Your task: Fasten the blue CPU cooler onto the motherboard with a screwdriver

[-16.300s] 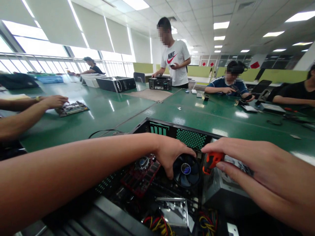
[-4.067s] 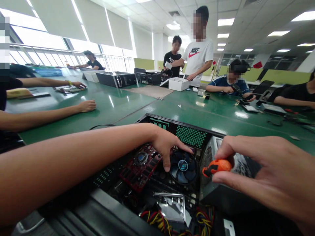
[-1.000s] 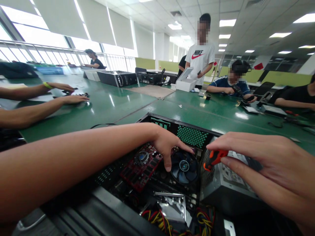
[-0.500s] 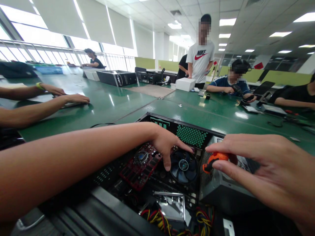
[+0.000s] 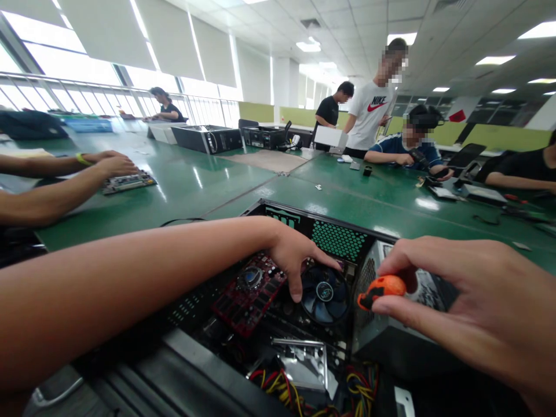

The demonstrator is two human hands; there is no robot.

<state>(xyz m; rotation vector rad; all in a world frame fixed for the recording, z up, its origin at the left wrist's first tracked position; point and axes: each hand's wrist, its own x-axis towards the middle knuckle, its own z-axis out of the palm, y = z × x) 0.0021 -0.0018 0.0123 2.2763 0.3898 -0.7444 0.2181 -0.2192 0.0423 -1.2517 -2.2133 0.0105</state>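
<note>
My left hand (image 5: pixel 290 255) reaches down into an open computer case (image 5: pixel 260 209). Its thumb and index finger are spread along the left and upper rim of a black cooling fan (image 5: pixel 324 292); the other fingers are hidden. Left of the fan sits a red graphics card (image 5: pixel 247 298). My right hand (image 5: pixel 452 289) pinches the orange and black handle of a screwdriver (image 5: pixel 382 289) between thumb and fingers; its shaft does not show. Beneath that hand is the grey metal power supply (image 5: pixel 382 336). Bundled coloured cables (image 5: pixel 282 385) and a shiny metal bracket (image 5: pixel 306 362) lie nearer to me.
On the left, a co-worker's hands (image 5: pixel 115 165) are over a circuit board (image 5: pixel 130 182) on the green table (image 5: pixel 208 191). More computer cases (image 5: pixel 206 139) stand at the back. A person in a white shirt (image 5: pixel 369 110) stands beside a white box (image 5: pixel 330 138).
My right index finger has curled in onto the screwdriver handle. My left hand has stayed put. The person in white moved right, the white box tilted, and the co-worker's hands uncovered the board.
</note>
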